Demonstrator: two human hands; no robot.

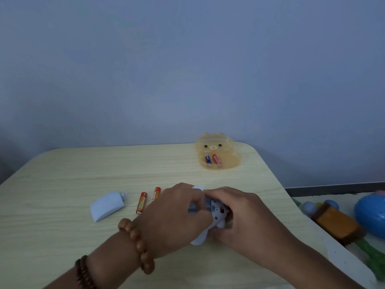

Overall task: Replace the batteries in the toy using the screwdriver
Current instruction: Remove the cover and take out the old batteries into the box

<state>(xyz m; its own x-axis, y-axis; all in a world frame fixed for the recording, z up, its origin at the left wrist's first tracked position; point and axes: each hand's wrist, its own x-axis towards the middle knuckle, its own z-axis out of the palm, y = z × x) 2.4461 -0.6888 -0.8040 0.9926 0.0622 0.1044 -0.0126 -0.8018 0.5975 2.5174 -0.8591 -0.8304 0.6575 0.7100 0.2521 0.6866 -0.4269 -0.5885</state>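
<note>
Both hands met over the near middle of the surface [83,170], closed around the pale blue toy [217,209]. The left hand [177,213] came in from the left with its fingers curled over the toy's top. The right hand [243,215] wrapped the toy from the right, thumb across the opened grey underside. The toy sat between the two palms, low over the surface, with one rounded pale end poking out below the hands. A small grey-blue piece showed between the left fingertips; it may have been a battery or a tool, but the blur hid which.

On the left wrist sat a bracelet of large wooden beads [135,240], and further up the forearm a band of small dark beads [83,272].

Just beside the left knuckles lay the first orange battery [156,193], and a little further left the second orange battery [141,202], both flat and apart from each other. Further left again lay the pale blue battery cover [106,205], curved side up.

Beyond the hands, near the surface's far edge, stood a translucent amber bear-shaped box [231,163] with its lid up. It held a blue battery [208,158] and a red battery [216,159] side by side.

To the right of the right hand, off the surface, lay a blue spiky ball [370,213] and an orange block [337,224].
</note>
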